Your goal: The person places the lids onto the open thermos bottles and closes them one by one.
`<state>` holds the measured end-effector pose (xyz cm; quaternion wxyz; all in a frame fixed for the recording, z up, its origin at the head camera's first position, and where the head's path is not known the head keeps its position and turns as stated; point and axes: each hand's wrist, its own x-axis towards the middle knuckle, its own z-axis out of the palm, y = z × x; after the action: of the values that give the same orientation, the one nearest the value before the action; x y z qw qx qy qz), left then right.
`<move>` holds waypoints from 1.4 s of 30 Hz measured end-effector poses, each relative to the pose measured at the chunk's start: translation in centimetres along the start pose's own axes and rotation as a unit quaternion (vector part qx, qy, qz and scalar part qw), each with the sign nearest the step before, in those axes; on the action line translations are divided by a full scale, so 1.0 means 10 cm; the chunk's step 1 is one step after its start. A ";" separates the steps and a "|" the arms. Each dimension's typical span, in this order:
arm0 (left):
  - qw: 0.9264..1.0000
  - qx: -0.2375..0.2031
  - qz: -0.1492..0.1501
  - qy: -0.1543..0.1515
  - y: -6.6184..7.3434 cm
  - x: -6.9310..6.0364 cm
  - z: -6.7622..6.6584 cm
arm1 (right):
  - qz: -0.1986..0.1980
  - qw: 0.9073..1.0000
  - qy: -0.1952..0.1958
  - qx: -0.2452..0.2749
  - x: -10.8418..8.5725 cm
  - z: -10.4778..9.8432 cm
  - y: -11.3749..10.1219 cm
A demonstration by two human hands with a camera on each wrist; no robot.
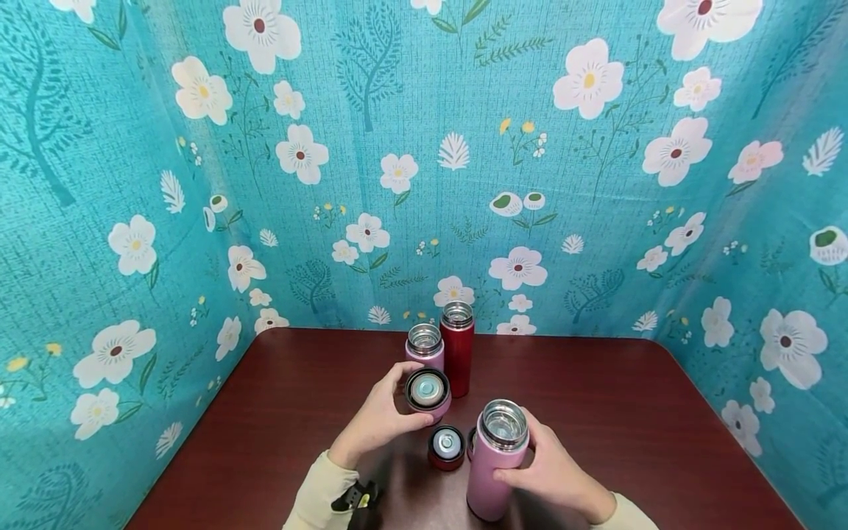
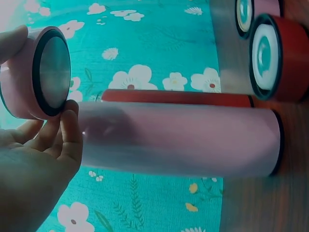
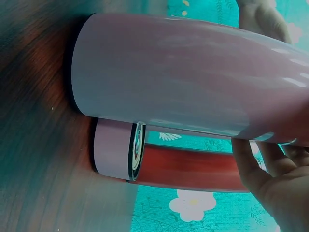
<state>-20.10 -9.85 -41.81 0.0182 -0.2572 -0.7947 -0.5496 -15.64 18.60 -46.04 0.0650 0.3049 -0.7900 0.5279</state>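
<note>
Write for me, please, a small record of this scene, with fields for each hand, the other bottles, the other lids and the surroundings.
Left hand: holds a pink lid, its inner side visible in the head view
Right hand: holds the front pink bottle
Other bottles: rear pink bottle and red bottle, standing side by side
Bottle tops: all three uncovered
Other lids: red lid and second pink lid, inner sides up
Surroundings: brown table, flowered blue cloth behind

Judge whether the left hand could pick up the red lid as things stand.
Probably not: the left hand is occupied holding a pink lid, though the red lid sits close by with nothing over it.
</note>
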 end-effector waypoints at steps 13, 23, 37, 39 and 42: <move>0.998 -0.056 0.038 0.002 0.00 0.01 0.08 | -0.001 1.000 0.013 0.000 0.01 0.04 0.04; 0.992 -0.096 0.080 -0.015 0.35 -0.04 0.05 | -0.044 0.999 0.015 -0.007 0.02 0.06 0.06; 0.986 -0.156 0.066 0.002 0.05 0.03 0.13 | -0.039 0.999 0.010 -0.001 0.01 0.06 0.13; 0.985 -0.159 0.070 0.005 0.04 0.03 0.14 | -0.043 0.999 0.012 -0.003 0.01 0.06 0.14; 0.985 -0.156 0.075 0.003 0.05 0.03 0.15 | -0.044 0.999 0.014 -0.004 0.00 0.06 0.16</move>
<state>-19.81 -8.29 -41.86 0.0218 -0.3141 -0.6774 -0.6648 -16.40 18.47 -47.59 0.1005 0.3312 -0.7769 0.5260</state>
